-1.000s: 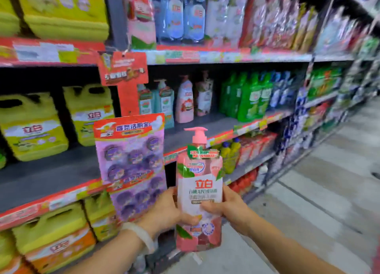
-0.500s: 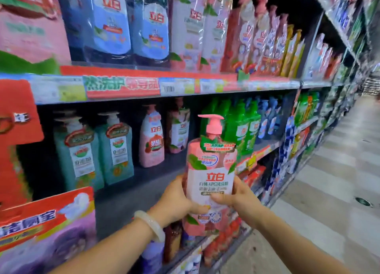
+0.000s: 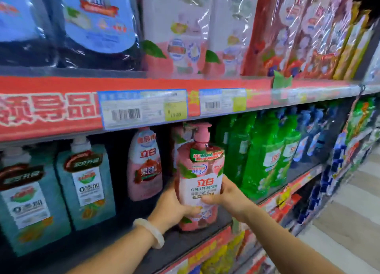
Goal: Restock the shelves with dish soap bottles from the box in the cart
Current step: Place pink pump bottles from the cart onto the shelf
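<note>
While the upper shelf edge [image 3: 144,109] with its red strip and price tags overhangs close above the pump top, the dark middle shelf [image 3: 185,243] shows bare board at its front lip. The pink dish soap bottle [image 3: 200,183] stands upright there, between a pink bottle [image 3: 144,164] and green bottles [image 3: 261,160]. Left hand [image 3: 174,208] and right hand [image 3: 230,197] grip its sides; a pale bangle [image 3: 150,232] circles the left wrist.

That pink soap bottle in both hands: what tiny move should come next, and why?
Probably slide the pink soap bottle back into the gap beside the other pink bottle and let go. Its base seems to be at the shelf front edge, upright, while the left hand and right hand grip its sides.
</note>
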`<state>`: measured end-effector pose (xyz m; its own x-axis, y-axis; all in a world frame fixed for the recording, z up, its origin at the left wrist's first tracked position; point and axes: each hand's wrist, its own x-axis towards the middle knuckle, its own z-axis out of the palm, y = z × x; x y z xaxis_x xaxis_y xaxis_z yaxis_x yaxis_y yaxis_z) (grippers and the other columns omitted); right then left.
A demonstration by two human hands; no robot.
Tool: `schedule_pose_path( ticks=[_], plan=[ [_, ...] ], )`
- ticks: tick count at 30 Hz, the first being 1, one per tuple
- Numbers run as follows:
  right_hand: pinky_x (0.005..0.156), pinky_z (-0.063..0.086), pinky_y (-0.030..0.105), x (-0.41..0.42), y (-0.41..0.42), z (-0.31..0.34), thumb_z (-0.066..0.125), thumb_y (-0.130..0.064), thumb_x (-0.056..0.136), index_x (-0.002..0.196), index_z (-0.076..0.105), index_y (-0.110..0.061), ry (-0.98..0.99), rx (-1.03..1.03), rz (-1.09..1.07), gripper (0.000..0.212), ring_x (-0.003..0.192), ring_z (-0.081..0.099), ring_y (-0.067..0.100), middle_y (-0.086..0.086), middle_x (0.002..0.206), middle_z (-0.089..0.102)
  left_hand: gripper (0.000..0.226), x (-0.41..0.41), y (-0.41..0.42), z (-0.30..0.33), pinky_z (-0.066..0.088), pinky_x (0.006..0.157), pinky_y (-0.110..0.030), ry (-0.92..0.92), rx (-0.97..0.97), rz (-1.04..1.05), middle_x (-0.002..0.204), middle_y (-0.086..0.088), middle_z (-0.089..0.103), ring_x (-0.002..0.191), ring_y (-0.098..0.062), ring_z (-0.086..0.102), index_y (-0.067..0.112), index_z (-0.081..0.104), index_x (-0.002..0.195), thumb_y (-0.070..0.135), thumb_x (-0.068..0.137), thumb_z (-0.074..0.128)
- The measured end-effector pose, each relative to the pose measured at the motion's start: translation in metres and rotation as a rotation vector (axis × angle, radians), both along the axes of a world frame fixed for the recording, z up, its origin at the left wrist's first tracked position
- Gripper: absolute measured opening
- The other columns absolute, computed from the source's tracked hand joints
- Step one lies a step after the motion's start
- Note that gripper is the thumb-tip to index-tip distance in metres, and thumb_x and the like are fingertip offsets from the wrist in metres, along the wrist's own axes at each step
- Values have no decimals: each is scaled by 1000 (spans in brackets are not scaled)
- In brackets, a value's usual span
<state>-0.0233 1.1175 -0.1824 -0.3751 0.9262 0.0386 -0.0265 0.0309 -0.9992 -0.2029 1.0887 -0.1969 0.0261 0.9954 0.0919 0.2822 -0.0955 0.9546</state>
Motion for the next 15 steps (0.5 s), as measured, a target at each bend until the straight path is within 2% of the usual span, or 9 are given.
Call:
schedule_pose_path(
  ticks=[2,4,7,9,12,14,15],
  plan=[
    [77,56,34,4,21,-3,76,6,61,120,47,-4,19,-10,71,67,98,68,29,15,107,70,81,5,18,-11,56,78,-23,-2,3,76,104,11,69,99,-6,65,27,54,116,21,42,87],
    [79,56,34,10,41,-4,77,5,62,120,50,-7,20,-23,135,65,100,68,30,16,108,70,89,10,35,-21,56,86,-31,7,11,127,108,11,69,102,-6,65,29,54,120,32,36,86],
    [83,55,36,21,71,-8,83,-8,55,116,52,-13,-41,-18,157,69,101,68,27,10,106,72,91,25,57,-29,58,81,-36,6,0,190,109,11,69,102,-9,66,33,53,121,32,37,90],
    [88,55,38,29,90,-10,84,-10,52,120,50,-14,-68,-5,143,76,103,67,24,8,108,71,94,35,68,-28,59,78,-33,-9,4,252,110,12,67,102,-9,65,34,49,123,27,38,90],
    [80,55,22,39,112,-14,82,-6,58,123,48,-14,-131,26,92,74,97,68,7,1,109,69,97,50,81,-27,55,85,-26,-24,18,327,112,11,65,103,-8,62,30,45,125,20,41,91],
    [71,53,14,41,121,-21,80,-2,68,121,48,-14,-132,30,41,63,89,67,1,-4,106,67,91,56,91,-27,52,72,-11,-30,2,344,110,11,63,100,-7,61,29,43,123,10,48,91],
    [71,53,14,40,124,-26,78,-1,72,122,49,-13,-126,31,21,58,91,66,4,-3,106,66,90,58,96,-26,52,68,-8,-34,-9,341,109,10,64,99,-7,61,29,43,122,9,49,91]
  ],
)
